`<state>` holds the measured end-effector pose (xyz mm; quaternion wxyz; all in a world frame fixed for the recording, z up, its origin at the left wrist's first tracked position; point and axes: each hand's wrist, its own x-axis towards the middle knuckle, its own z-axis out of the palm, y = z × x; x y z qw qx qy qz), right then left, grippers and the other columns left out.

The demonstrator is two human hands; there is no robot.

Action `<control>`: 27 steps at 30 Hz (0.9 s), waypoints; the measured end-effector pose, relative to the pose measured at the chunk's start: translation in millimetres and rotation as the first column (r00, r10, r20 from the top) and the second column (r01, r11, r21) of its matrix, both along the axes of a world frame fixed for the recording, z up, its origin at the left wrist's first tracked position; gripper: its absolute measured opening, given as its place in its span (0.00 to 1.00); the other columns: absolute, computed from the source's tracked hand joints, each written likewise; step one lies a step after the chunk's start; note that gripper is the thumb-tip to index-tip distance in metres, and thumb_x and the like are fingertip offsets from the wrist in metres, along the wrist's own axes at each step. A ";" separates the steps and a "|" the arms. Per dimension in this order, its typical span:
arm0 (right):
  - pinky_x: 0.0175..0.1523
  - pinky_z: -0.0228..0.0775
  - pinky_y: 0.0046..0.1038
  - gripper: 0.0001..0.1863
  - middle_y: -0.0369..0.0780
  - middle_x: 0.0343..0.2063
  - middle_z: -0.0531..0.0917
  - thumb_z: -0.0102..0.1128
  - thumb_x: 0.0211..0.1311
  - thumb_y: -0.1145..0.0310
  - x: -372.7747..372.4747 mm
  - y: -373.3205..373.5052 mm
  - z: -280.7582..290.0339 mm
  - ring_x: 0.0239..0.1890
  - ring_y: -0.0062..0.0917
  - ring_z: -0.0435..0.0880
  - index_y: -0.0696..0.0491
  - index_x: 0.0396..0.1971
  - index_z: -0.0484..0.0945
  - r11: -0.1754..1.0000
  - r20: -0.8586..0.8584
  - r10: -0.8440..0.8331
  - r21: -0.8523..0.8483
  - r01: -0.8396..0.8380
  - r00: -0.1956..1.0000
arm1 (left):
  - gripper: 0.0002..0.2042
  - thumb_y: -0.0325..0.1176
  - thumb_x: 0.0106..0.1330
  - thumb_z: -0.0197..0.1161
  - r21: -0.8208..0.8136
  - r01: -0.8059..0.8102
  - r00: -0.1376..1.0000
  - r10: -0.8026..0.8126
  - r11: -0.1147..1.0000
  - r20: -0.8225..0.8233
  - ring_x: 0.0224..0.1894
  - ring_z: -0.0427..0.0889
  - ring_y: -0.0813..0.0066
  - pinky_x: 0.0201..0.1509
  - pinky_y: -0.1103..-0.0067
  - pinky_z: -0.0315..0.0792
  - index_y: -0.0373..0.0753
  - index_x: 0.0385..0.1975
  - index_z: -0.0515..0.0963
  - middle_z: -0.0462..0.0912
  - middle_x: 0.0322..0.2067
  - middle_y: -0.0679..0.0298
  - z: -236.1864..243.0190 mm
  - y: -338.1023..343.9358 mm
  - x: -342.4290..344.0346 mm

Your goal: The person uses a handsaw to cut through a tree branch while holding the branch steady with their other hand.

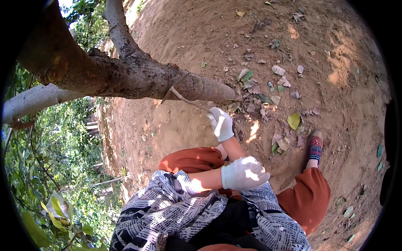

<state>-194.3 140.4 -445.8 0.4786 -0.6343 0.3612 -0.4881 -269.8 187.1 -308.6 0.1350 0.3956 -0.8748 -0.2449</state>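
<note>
My right hand (221, 124), in a white glove, is closed around the handle of a small hoe-like scraper (189, 100). Its thin, slightly curved blade lies across the tree trunk (142, 79), apparently touching the bark. My left hand (245, 173), also gloved in white, is nearer my body, in front of my right forearm. Its fingers are curled in, and whatever may be inside them is hidden.
A thick branch (119, 29) forks off the trunk, and a pale limb (46, 98) extends left. Brown soil (180, 125) surrounds the trunk base, with dry leaves and a yellow leaf (293, 121). My shoe (315, 146) is at right. Green foliage (63, 142) fills the left.
</note>
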 end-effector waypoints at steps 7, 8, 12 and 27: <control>0.33 0.69 0.38 0.09 0.45 0.27 0.79 0.58 0.53 0.66 -13.0 7.9 -54.4 0.31 0.43 0.78 0.52 0.33 0.74 0.978 -0.168 0.058 0.207 -0.023 0.984 | 0.12 0.33 0.51 0.62 -0.047 -0.004 1.000 0.002 0.999 -0.027 0.20 0.75 0.72 0.18 0.77 0.69 0.42 0.36 0.74 0.73 0.19 0.69 -2.0 0.8 2.0; 0.33 0.69 0.38 0.09 0.45 0.27 0.79 0.58 0.53 0.67 -13.3 9.3 -50.4 0.31 0.43 0.78 0.52 0.33 0.74 0.970 -0.162 0.084 0.240 -0.043 0.983 | 0.13 0.33 0.51 0.62 -0.028 0.002 1.000 -0.002 1.000 -0.007 0.20 0.75 0.72 0.18 0.77 0.69 0.42 0.37 0.74 0.73 0.19 0.69 -0.6 1.6 3.2; 0.32 0.67 0.36 0.08 0.47 0.26 0.77 0.58 0.55 0.67 -5.9 10.9 -30.9 0.31 0.45 0.77 0.53 0.33 0.73 0.958 -0.003 0.071 0.277 -0.067 0.997 | 0.13 0.33 0.51 0.61 -0.041 -0.017 0.999 0.015 0.999 -0.050 0.20 0.76 0.71 0.18 0.77 0.70 0.41 0.38 0.75 0.74 0.19 0.69 -0.3 3.2 4.5; 0.30 0.66 0.37 0.06 0.48 0.24 0.76 0.54 0.58 0.68 12.6 2.5 -34.5 0.29 0.47 0.75 0.53 0.32 0.72 0.924 0.054 0.148 0.348 -0.157 0.988 | 0.14 0.32 0.50 0.62 -0.035 0.007 1.000 -0.006 0.999 0.010 0.22 0.77 0.72 0.20 0.77 0.71 0.41 0.39 0.76 0.74 0.20 0.70 -3.3 7.1 4.5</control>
